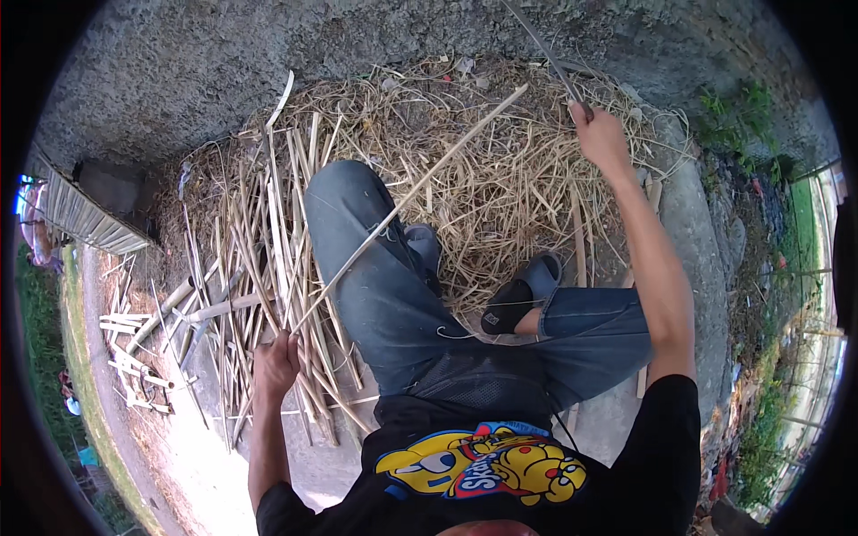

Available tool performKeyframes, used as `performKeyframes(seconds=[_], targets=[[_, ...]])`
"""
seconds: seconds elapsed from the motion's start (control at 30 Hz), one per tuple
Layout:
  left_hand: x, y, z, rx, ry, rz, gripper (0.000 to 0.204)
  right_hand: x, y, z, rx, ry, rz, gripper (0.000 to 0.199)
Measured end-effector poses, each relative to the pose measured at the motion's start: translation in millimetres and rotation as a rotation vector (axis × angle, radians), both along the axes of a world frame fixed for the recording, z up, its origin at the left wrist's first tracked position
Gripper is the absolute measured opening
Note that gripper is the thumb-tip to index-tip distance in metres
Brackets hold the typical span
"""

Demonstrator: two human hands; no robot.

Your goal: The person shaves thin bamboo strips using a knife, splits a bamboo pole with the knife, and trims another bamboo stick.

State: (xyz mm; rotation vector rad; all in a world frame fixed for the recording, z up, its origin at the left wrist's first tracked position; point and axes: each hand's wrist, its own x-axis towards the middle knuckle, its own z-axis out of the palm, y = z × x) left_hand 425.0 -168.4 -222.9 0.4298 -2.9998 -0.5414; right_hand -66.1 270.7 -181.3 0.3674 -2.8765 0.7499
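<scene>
Your left hand (pixel 277 364) is curled closed, its fingers pinching the near end of a long, thin, pale tan strip of what looks like split bamboo (pixel 429 174); the strip runs forward and to the right from that grip, crossing over the bent left leg in blue-grey trousers (pixel 375 308), and its far tip stands free. Your right hand (pixel 602 143) is wrapped around the dark handle of a long, narrow, grey metal blade (pixel 547 55), which points forward and slightly left of that grip, apart from the strip (which way its edge faces is too fine to make out). To work the strip cleanly, you would do well to pinch its near end firmly, so that it cannot roll, and to steady its middle over the leg; whether it actually touches the cloth, you cannot tell from this angle. Bring the blade in at a shallow angle and stroke away from the left fingers, lightly, since so slender a piece probably bends easily. Mind the foot in a grey sandal (pixel 542 273), which sits nearer to you than the right grip. The heap of split strips (pixel 277 234) just ahead of the left grip could snag the near end, so lift it clear.
</scene>
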Motion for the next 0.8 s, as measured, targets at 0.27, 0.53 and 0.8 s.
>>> performKeyframes(seconds=[0.27,0.53,0.8], targets=[[-11,8,9,0.02,0.042,0.004,0.029,43,-13,12,-0.601,-0.178,-0.139,0.062],[-24,9,11,-0.043,0.047,-0.011,0.029,101,-47,16,-0.416,0.019,0.156,0.06],[-33,19,12,-0.239,0.112,-0.028,0.023,196,-98,-3,0.075,0.209,0.545,0.052]])
